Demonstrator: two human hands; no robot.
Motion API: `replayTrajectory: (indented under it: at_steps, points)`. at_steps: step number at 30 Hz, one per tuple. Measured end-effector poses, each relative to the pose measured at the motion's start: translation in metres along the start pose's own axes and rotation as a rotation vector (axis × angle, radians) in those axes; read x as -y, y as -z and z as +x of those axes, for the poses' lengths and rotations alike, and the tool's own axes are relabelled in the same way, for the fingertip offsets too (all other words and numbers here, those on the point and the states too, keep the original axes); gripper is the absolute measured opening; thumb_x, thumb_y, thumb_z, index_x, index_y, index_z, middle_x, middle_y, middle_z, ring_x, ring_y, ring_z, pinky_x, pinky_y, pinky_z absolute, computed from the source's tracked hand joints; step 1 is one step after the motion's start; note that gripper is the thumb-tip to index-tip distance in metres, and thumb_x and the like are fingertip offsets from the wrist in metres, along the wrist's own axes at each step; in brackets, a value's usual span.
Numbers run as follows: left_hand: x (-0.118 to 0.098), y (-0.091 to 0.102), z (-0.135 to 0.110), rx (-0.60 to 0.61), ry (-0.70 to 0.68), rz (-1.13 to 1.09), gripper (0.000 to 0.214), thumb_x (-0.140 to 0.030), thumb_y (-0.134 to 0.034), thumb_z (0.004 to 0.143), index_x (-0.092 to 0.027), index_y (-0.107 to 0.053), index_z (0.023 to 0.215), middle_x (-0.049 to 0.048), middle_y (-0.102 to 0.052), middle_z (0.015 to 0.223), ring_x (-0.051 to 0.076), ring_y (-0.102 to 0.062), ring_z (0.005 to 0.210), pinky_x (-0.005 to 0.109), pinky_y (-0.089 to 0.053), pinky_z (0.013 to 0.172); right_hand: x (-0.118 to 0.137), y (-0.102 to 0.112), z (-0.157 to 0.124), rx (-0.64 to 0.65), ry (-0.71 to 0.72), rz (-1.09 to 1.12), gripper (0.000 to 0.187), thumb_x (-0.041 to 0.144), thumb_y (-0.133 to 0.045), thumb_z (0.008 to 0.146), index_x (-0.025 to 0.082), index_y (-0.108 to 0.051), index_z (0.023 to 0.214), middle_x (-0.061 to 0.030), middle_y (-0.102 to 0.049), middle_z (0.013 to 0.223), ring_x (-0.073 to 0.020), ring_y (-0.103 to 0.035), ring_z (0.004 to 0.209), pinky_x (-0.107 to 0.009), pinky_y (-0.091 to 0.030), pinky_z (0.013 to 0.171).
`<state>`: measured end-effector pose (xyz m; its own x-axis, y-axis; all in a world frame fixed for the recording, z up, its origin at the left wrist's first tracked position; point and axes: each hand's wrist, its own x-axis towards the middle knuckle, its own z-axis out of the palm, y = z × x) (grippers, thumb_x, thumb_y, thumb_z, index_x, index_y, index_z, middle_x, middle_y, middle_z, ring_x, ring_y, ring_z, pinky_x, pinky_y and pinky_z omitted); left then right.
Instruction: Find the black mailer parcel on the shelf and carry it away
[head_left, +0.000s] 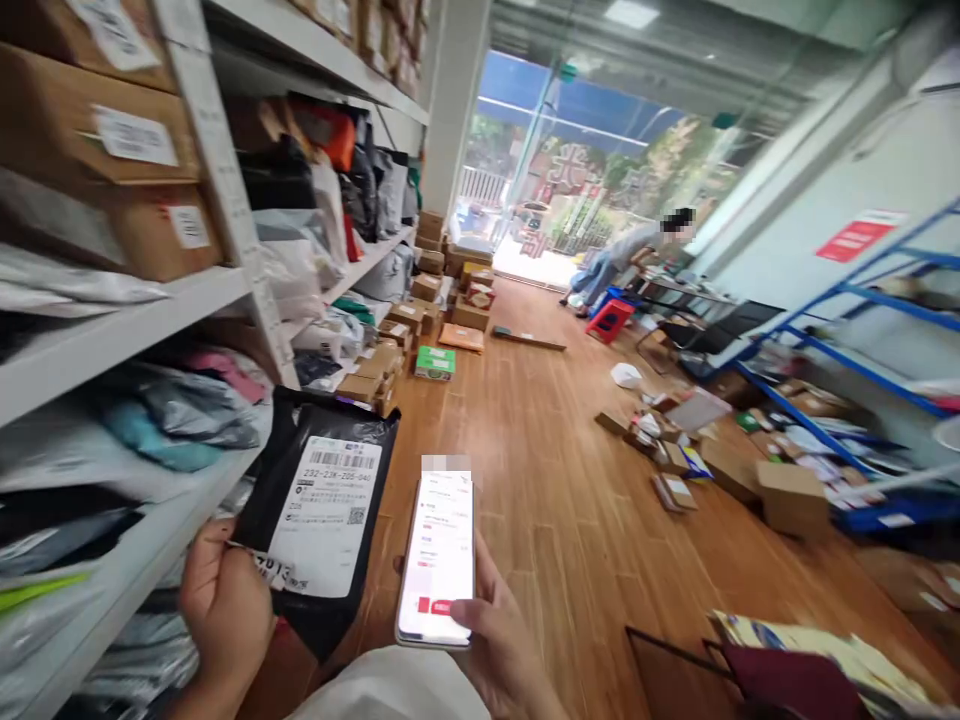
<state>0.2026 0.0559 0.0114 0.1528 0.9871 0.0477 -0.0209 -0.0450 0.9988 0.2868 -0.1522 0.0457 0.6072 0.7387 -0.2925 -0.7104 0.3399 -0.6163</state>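
My left hand [227, 597] pinches the lower left edge of a black mailer bag [367, 520], which I hold up beside the shelves. A white shipping label [324, 520] with a barcode and printed code faces me on the bag. In my right hand [499, 625] rests a smartphone [437, 560], held upright with its screen lit. The right thumb lies over a red button near the bottom of the screen. The fingers behind the phone are mostly hidden.
White shelving [225, 150] full of boxes and bagged parcels runs along my left. Small cartons [382, 370] line the floor beside it. A person [619, 258] bends over a desk near the glass front. Opened cardboard boxes [791, 498] and a blue rack [795, 330] stand right.
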Motion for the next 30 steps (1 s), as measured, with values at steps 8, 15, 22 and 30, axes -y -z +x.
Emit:
replayTrajectory:
  at_steps: [8,15,22,30]
  points:
    - [-0.012,-0.117,-0.030,0.051,0.040,-0.102,0.018,-0.021,-0.049,0.057,-0.022,-0.054,0.074,-0.0064,-0.052,0.069,0.013,-0.045,0.066,0.026,-0.038,0.064,0.054,0.073,0.016,-0.032,0.188,-0.107,0.106,0.023,-0.085,0.056,0.025,-0.026,0.143,-0.0138,-0.061,0.132,-0.0298,-0.063,0.114,-0.037,-0.052,0.083]
    - [-0.010,-0.223,-0.066,0.182,0.035,-0.148,0.016,-0.025,-0.050,0.057,-0.022,-0.052,0.072,-0.0057,-0.053,0.064,0.013,-0.047,0.064,0.024,-0.041,0.059,0.130,0.137,0.022,-0.080,0.300,-0.110,0.116,0.025,-0.086,0.061,0.028,-0.011,0.150,-0.0138,-0.057,0.137,-0.0287,-0.060,0.119,-0.044,-0.048,0.098]
    - [-0.019,-0.295,-0.091,0.247,0.031,-0.177,0.021,-0.032,-0.055,0.052,-0.021,-0.052,0.070,-0.0049,-0.056,0.060,0.012,-0.049,0.056,0.021,-0.042,0.050,0.185,0.156,0.018,-0.140,0.267,-0.077,0.115,0.027,-0.086,0.063,0.028,-0.009,0.149,-0.0141,-0.058,0.136,-0.0292,-0.061,0.117,-0.045,-0.049,0.097]
    - [-0.003,-0.364,-0.065,0.267,0.141,-0.174,0.024,-0.028,-0.056,0.047,-0.020,-0.056,0.070,-0.0045,-0.058,0.058,0.011,-0.051,0.049,0.018,-0.043,0.043,0.227,0.155,0.065,-0.121,0.309,0.020,0.130,0.024,-0.084,0.066,0.016,0.017,0.148,-0.0193,-0.063,0.127,-0.0283,-0.062,0.116,-0.044,-0.049,0.095]
